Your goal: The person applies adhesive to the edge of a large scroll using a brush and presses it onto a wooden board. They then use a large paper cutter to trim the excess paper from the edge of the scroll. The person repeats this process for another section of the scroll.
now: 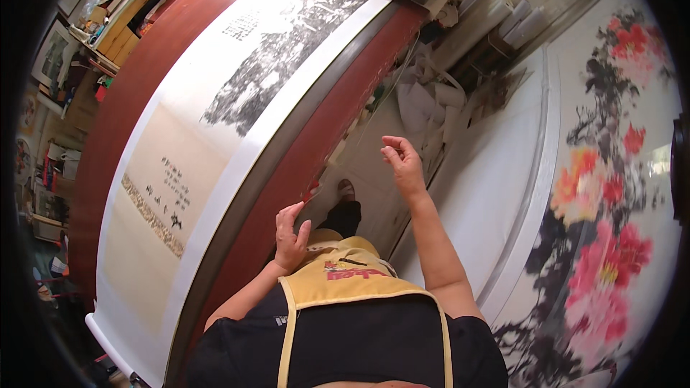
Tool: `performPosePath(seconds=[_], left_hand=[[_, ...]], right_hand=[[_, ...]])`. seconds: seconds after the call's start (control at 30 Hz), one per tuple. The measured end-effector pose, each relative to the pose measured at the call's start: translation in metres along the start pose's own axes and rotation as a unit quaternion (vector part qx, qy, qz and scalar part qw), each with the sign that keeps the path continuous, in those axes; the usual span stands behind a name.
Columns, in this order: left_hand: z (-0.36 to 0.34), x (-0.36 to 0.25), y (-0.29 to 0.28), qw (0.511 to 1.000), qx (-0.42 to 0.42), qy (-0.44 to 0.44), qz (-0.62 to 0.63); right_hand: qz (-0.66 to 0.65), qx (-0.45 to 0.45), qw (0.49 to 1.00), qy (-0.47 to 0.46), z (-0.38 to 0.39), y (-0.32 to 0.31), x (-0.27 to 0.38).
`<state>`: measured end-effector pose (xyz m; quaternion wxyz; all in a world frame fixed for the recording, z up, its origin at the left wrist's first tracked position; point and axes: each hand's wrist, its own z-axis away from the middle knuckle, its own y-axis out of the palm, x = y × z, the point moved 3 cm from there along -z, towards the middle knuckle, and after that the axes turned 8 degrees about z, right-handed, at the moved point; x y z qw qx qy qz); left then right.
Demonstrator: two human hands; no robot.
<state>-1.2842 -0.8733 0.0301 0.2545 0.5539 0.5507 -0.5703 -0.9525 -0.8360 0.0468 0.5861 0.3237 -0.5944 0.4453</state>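
Note:
My left hand (290, 241) is beside the near edge of the red table (287, 162), its fingers loosely extended and the thumb apart, with nothing seen in it. Out over the floor gap, my right hand (405, 167) is raised with its fingers curled and the thumb close to the fingertips. Whatever that pinch may hold is too small to make out. Along the table lies a long scroll (237, 154) with a dark ink landscape, a beige panel of brush writing and a white border. Its near end curls over a white roller (108, 345).
To my right stands a large panel (596, 244) with pink and orange flowers, beside a white board (474, 179). Paper rolls (499, 11) and crumpled paper (424, 97) lie ahead. A cluttered wooden desk (126, 36) stands far left. Frayed strands hang along the table edge.

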Motion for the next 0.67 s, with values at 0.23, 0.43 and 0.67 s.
performPosePath(seconds=[0.23, 0.43, 0.67], left_hand=[[-0.183, 0.004, 0.08, 0.99, -0.008, -0.029, 0.134], [-0.31, -0.02, 0.086, 0.994, 0.028, -0.005, 0.101], [-0.306, -0.011, 0.074, 0.979, -0.137, -0.121, -0.094]], right_hand=[[0.028, -0.065, 0.997, 0.029, -0.165, -0.114, 0.0], [-0.048, -0.119, 0.989, 0.068, -0.326, -0.185, -0.021], [-0.065, -0.007, 0.982, 0.179, -0.578, -0.25, -0.181]])
